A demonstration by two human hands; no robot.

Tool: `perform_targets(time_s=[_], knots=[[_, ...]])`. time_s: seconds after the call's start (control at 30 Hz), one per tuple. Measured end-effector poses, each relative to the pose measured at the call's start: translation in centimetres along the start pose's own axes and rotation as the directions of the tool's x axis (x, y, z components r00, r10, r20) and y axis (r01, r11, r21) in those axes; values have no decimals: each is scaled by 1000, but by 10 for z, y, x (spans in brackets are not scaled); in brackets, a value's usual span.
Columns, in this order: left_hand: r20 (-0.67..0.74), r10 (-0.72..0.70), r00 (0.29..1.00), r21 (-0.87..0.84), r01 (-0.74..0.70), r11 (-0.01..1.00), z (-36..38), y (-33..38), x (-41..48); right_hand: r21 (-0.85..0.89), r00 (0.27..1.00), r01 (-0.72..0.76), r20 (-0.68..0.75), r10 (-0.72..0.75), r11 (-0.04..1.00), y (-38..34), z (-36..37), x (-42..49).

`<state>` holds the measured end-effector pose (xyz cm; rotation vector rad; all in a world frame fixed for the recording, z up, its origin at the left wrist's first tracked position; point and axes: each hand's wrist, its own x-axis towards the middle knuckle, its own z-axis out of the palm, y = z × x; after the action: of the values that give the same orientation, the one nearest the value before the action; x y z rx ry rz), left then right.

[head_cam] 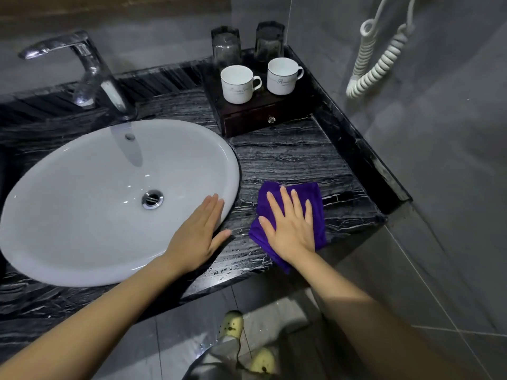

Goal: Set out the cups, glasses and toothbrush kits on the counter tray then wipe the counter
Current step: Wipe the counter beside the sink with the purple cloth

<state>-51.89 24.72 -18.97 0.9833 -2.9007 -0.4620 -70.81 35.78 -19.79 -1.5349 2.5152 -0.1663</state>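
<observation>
nearest, the right hand [292, 229] lies open and flat on the purple cloth [315, 198], pinning it to the dark marble counter [288, 157] just right of the sink [82, 215], while the left hand [201, 231] rests open and empty across the sink's rim. the cloth looks soft, light and limp, so palm pressure should steer it better than a pinch, and water beads near the front edge suggest a slick surface. farther back, two white cups [238, 84] and two upturned glasses [227, 46] stand on the tray [247, 124]; they look fragile and are best taken by handle or body.

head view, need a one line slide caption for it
Right hand presses a purple cloth flat on the marble counter; left hand rests on the sink rim.
</observation>
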Motion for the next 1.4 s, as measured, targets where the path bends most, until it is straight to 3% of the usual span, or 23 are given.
perform_targets(time_s=[0.43,0.73,0.8,0.97,1.07,1.17,1.27,1.4], knots=[[-21,33,999,85,-31,996,-3,5,-1,0,989,135,65,-135,991,1,-16,109],[-43,61,997,75,-57,996,2,4,-1,53,980,186,62,-189,981,-23,-7,43],[-54,54,997,30,-53,998,3,1,0,61,985,163,54,-166,985,-28,-4,31],[90,14,996,-189,3,982,-6,-6,1,44,996,88,-5,-88,995,-53,10,-3],[89,61,994,-101,-52,994,-9,-10,-10,20,995,90,-54,-89,996,-64,18,-25],[2,72,997,30,-72,997,-6,-22,-32,-37,977,194,-85,-196,980,-51,22,-36],[-9,22,1000,109,-21,994,-10,-45,-58,-27,957,275,-92,-276,961,-32,18,-31],[-15,-86,996,129,87,988,-20,-74,-87,-33,960,263,-86,-265,964,-8,9,-14]])
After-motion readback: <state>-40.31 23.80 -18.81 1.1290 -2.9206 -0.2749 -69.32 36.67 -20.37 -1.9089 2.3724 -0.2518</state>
